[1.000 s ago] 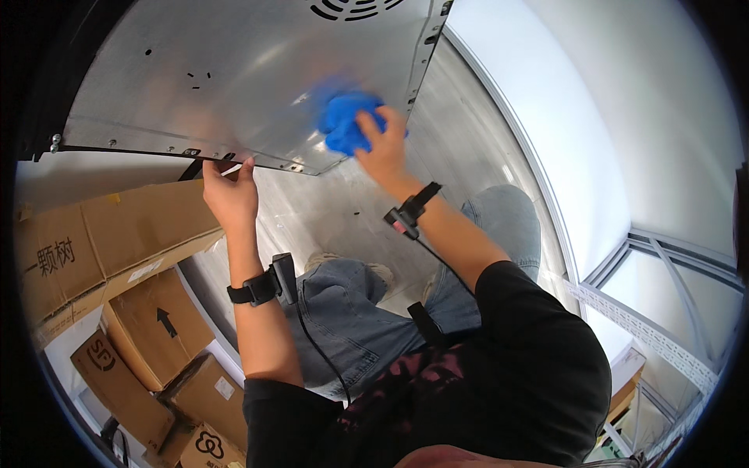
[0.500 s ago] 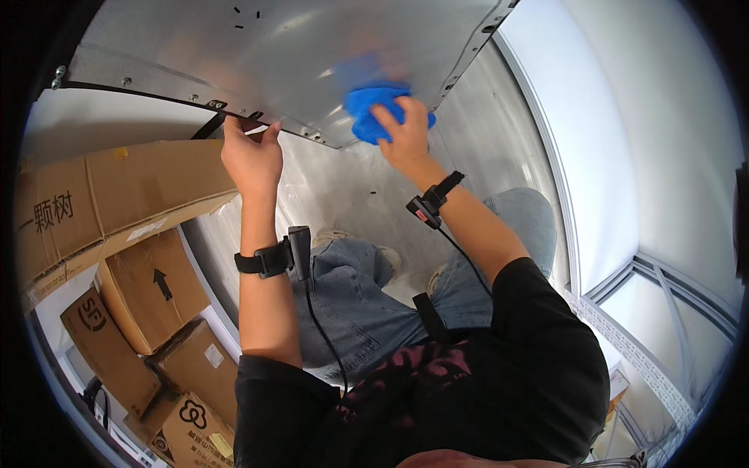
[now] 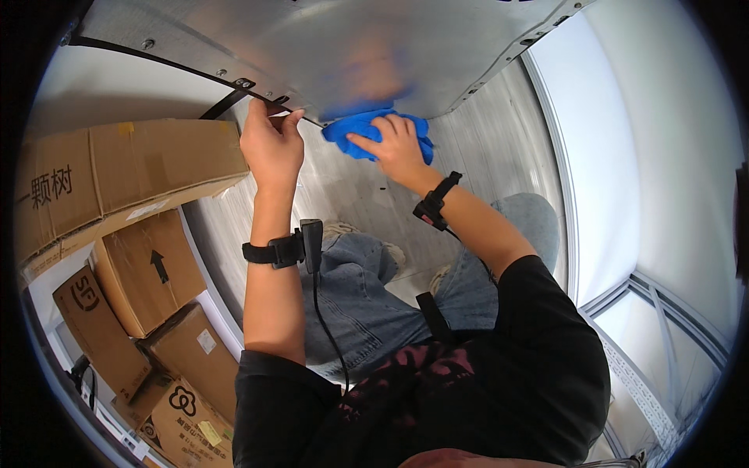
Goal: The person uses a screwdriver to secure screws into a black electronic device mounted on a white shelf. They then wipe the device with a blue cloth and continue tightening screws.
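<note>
A blue cloth is bunched under the fingers of my right hand, against the lower edge of a shiny metal panel. The panel mirrors the cloth and hand faintly. My left hand grips the panel's left edge, with the thumb on the near side and the fingertips partly hidden behind the rim. Screws and small holes run along that edge. Each wrist carries a black strap with a small device and a cable.
Cardboard boxes stand stacked on the left, several more on a white shelf below. A white wall panel rises on the right, above a metal frame. My legs in jeans are bent over the grey wood-look floor.
My right hand has wiped the cloth downward and slightly left, to the panel's lower edge. The panel and my left hand appear shifted to the right in the view.
</note>
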{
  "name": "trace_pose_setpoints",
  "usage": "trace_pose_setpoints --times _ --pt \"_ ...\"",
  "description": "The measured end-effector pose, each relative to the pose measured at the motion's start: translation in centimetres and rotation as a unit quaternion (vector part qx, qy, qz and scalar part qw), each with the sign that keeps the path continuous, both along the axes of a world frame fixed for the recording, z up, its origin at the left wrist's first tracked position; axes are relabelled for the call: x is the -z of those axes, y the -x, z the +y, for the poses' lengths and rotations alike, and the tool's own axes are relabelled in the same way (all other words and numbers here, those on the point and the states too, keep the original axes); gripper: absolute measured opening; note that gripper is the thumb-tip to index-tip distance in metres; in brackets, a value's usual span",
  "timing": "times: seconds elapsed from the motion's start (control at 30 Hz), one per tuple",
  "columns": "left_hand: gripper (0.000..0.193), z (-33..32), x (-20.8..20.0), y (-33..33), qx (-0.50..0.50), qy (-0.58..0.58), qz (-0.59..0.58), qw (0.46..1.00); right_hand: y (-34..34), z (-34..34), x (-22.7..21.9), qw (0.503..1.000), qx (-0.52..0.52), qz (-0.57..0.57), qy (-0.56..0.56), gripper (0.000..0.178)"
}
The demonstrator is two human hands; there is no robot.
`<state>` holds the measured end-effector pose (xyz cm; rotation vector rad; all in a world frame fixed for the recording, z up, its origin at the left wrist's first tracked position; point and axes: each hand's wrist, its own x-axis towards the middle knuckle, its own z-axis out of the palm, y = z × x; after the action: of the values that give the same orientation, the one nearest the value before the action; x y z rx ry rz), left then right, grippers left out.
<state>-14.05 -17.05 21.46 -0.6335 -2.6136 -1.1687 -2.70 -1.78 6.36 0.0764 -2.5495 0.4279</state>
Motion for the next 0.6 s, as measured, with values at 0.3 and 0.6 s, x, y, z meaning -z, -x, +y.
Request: trace_pose_setpoints --times 0.3,0.6 --pt "0.026 0.2 -0.4 0.0 -0.004 -0.016 -0.037 0.999 2.3 -3.6 -1.3 1.000 0.007 -0.019 0.017 0.042" --pt "0.026 -0.8 1.1 0.6 -0.003 -0.023 -0.041 0.999 1.9 -2.7 1.0 0.997 -0.010 -0.078 0.019 0.046"
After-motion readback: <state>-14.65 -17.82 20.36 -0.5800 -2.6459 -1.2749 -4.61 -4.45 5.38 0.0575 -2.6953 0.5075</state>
